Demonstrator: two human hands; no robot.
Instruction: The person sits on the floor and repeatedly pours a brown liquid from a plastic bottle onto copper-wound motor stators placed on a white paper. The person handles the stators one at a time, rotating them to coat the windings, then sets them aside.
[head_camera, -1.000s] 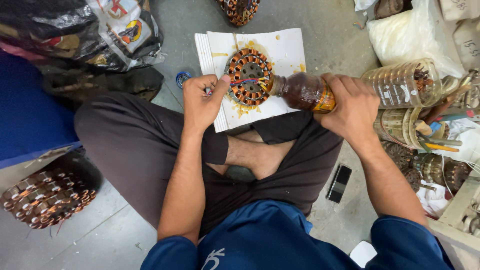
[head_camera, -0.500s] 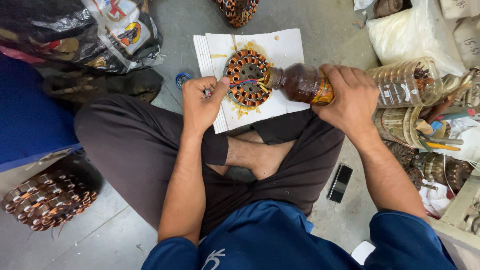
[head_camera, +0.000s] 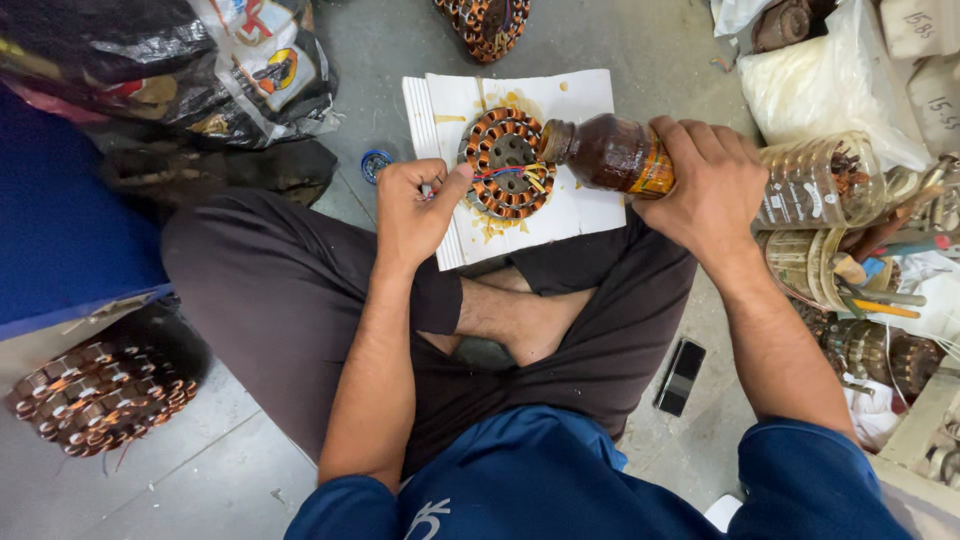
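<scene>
Copper-wound and ringed in orange, the round stator (head_camera: 505, 163) lies flat on a sheet of white paper (head_camera: 590, 100) spread on the grey concrete floor (head_camera: 640, 40), right in front of the person's crossed legs. The paper is blotched with yellowish-brown stains around the stator. The left hand (head_camera: 415, 210) sits at the stator's near-left edge, fingers curled in tight and thumb pressed against the windings, pinching the coloured wire leads (head_camera: 505, 175) that trail across the ring. Over on the other side, the right hand (head_camera: 705, 185) is wrapped firmly around a brown bottle of dark liquid (head_camera: 610, 152), held almost on its side, its mouth touching the stator's upper-right rim.

Round about: a small blue cap (head_camera: 377, 163) on the floor just left of the paper, a heap of dark printed plastic bags (head_camera: 190, 60) at the upper left, a pile of copper-wound stators (head_camera: 100, 395) by the left knee, and another stator (head_camera: 485, 18) at the top edge beyond the paper. To the right stands a clear plastic jar (head_camera: 815, 180), partly hidden behind the right hand, a white sack (head_camera: 830, 80) above it, and a black phone (head_camera: 680, 375) lying on the floor beside the right thigh.
</scene>
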